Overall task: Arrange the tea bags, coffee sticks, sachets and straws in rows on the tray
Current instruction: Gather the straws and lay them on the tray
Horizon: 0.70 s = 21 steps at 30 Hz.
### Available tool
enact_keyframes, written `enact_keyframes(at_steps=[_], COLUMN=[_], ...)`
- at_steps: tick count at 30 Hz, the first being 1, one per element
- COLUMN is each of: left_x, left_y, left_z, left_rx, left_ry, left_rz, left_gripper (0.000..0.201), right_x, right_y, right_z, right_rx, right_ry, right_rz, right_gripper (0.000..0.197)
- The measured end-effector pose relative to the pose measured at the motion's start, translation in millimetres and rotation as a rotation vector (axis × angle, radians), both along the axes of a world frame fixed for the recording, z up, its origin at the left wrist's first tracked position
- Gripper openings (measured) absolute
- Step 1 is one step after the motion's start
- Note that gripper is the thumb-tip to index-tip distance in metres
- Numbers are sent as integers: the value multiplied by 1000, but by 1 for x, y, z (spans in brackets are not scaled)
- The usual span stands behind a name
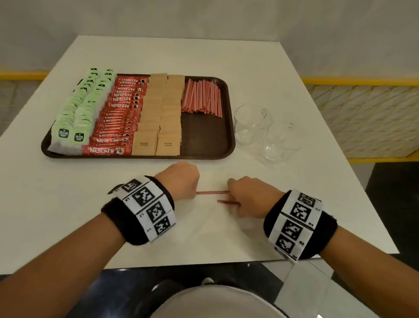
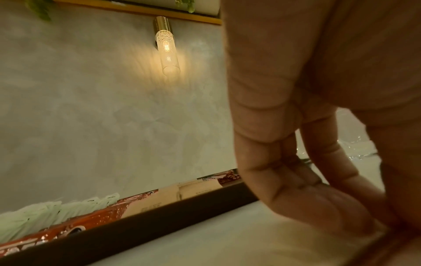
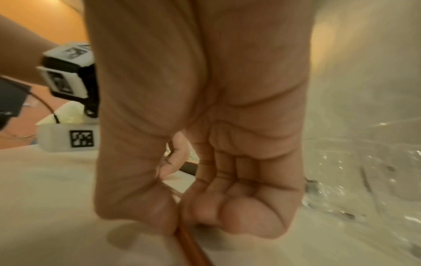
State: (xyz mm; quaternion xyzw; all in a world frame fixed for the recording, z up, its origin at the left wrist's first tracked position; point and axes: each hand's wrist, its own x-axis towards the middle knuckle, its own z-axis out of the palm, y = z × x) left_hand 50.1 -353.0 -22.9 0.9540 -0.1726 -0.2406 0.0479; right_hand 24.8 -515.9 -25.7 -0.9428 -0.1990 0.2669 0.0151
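Note:
A dark brown tray (image 1: 207, 144) holds rows of green tea bags (image 1: 82, 111), red coffee sticks (image 1: 119, 110), brown sugar sachets (image 1: 159, 112) and a pile of red-and-white straws (image 1: 201, 96). In front of it, on the white table, a straw (image 1: 211, 192) spans between my two hands. My left hand (image 1: 193, 194) has its fingers curled and pinches that straw's left end. My right hand (image 1: 231, 197) pinches its right end together with a second straw (image 1: 225, 202), whose left end is free. A straw (image 3: 189, 241) runs out between the thumb and fingers in the right wrist view.
Two clear glass cups (image 1: 250, 123) (image 1: 277, 141) stand just right of the tray. The tray's front right part is bare. The tray rim (image 2: 136, 228) is close ahead of my left hand. The table's near edge lies just behind my wrists.

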Motion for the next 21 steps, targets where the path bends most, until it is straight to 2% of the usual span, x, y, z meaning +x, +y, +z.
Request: enact_keyframes(at_steps=[6,11,15,19,21], left_x=[-9,-14,-17,-17,-17], left_y=[-10,-15,-17,-16,-15], left_z=[-4,-8,-12,-12,-9], left_rx=[115,165,170,140,121], left_ry=[24,9,-4,17,20], left_rz=[17,58,73,82,88], left_gripper=[26,34,34,31,27], right_x=[-4,-2,3,5,6], right_y=[1,-1,-14,-24,-26], right_z=[-6,-3,6,8,8], right_rx=[-36,-67,27,192,179], right_ry=[-101,-145,-197,-29,26], right_rz=[105,137,139,104,130], right_gripper=[24,28,17,13,17])
